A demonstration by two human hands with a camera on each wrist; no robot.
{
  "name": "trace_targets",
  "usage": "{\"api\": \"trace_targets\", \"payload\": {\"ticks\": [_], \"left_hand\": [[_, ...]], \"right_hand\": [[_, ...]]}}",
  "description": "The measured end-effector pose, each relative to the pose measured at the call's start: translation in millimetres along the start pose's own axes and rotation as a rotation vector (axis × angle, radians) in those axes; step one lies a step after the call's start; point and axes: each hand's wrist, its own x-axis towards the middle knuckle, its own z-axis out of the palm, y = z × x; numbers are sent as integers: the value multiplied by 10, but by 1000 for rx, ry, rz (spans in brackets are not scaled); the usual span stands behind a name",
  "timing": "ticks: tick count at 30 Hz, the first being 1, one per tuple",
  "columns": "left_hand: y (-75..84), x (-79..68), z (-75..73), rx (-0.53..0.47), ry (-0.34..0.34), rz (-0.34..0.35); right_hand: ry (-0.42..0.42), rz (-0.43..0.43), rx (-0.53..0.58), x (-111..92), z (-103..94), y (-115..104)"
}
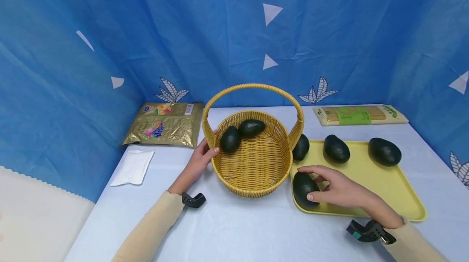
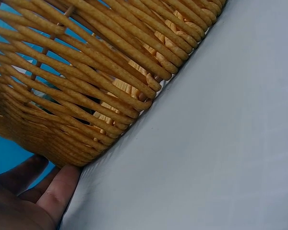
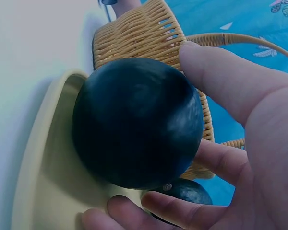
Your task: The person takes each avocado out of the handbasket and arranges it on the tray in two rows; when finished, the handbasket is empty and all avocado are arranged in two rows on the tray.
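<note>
A yellow wicker basket [image 1: 253, 188] with a tall arched handle stands mid-table, two dark green avocados [image 1: 230, 139] inside it at the left and back. My left hand [image 1: 199, 158] grips the basket's left side, thumb by the rim; the left wrist view shows its fingers [image 2: 62, 189] against the weave low down. Over the near left corner of a yellow tray [image 1: 366, 184], my right hand [image 1: 335, 186] holds an avocado [image 1: 303, 188] between thumb and fingers. In the right wrist view that avocado [image 3: 134, 124] hides part of the basket behind it.
Three more avocados [image 1: 336, 149] lie along the tray's far side, the leftmost partly behind the basket. A gold snack bag [image 1: 168, 125] and a white packet [image 1: 132, 167] lie at left. A noodle pack [image 1: 360, 115] lies at the back right, before a blue curtain [image 1: 227, 29].
</note>
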Motion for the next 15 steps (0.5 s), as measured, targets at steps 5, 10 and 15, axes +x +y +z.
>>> {"api": "trace_targets", "payload": {"ticks": [5, 10, 15], "left_hand": [[-9, 2, 2, -9, 3, -1], [-19, 8, 0, -11, 1, 5], [-35, 22, 1, -16, 1, 8]], "right_hand": [[1, -2, 7, 4, -11, 3], [0, 10, 14, 6, -22, -3], [-2, 19, 16, 6, -24, -6]]}}
